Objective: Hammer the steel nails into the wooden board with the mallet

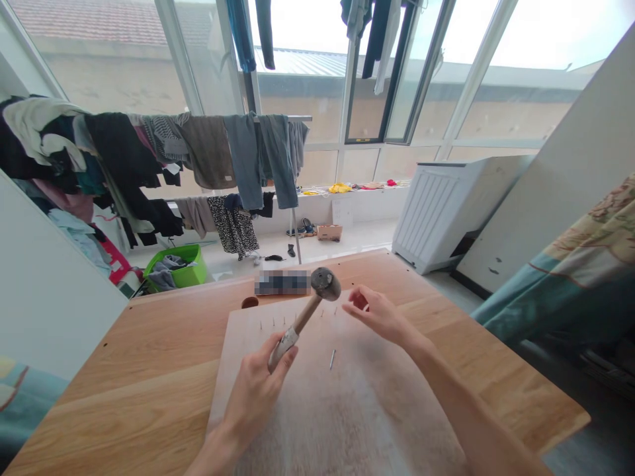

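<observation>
A rubber mallet (326,284) with a dark head and wooden handle is in my left hand (260,377), fingers wrapped round its pale, worn grip. Its head is raised over the far part of a pale wooden board (278,423). Small nails stand upright in a row along the board, among them one nail (335,310) just left of my right hand's fingertips. My right hand (374,313) hovers there with loosely curled fingers, and I see nothing held in it. Nearer to me, a larger nail (332,359) lies loose on the board between both hands.
Beneath the board is a wooden table (163,357). A small brown round cup (250,302) and a blurred-out box (282,282) sit behind the board. Beyond stand a laundry rack (297,119), a green basket (188,268) and a white cabinet (436,205). A curtain (560,271) hangs right.
</observation>
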`<action>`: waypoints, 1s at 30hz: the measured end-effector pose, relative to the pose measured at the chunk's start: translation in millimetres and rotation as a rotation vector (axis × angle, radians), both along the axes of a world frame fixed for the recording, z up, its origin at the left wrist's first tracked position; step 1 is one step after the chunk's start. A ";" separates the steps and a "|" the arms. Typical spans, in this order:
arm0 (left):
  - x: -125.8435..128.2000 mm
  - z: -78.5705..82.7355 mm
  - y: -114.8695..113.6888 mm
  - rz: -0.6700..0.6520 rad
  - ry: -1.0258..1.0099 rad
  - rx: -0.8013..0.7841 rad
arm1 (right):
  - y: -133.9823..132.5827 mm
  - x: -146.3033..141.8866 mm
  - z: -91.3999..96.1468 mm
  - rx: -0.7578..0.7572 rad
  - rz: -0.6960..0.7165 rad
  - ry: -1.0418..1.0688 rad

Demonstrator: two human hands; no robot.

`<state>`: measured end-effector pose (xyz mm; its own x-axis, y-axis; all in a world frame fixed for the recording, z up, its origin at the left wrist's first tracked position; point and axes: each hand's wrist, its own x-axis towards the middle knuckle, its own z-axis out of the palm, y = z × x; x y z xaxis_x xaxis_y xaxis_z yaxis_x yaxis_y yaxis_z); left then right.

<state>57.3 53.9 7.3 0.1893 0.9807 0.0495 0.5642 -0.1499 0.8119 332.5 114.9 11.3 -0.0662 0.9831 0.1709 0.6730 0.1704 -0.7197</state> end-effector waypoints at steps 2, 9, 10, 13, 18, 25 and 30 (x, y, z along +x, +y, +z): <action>-0.8 -0.3 -0.4 0.023 -0.028 0.007 | -19.2 -10.9 13.4 -0.081 0.078 -0.118; 0.5 -3.0 0.7 0.028 -0.049 0.018 | -58.5 -65.6 26.9 -0.191 0.245 -0.508; 0.5 -3.2 0.2 0.020 -0.051 0.017 | -56.6 -65.3 27.0 -0.198 0.249 -0.529; 0.4 -3.1 -1.9 0.003 -0.049 0.016 | -48.9 -57.4 27.6 -0.168 0.274 -0.552; 0.0 -3.0 -1.8 0.008 -0.047 0.019 | -40.0 -51.1 22.1 -0.113 0.311 -0.523; -1.9 -3.8 0.2 0.023 -0.048 0.028 | 3.6 -16.6 -3.7 0.039 0.118 -0.213; -1.0 -3.7 -0.7 0.020 -0.042 0.008 | 18.5 2.4 -29.4 0.130 -0.071 -0.016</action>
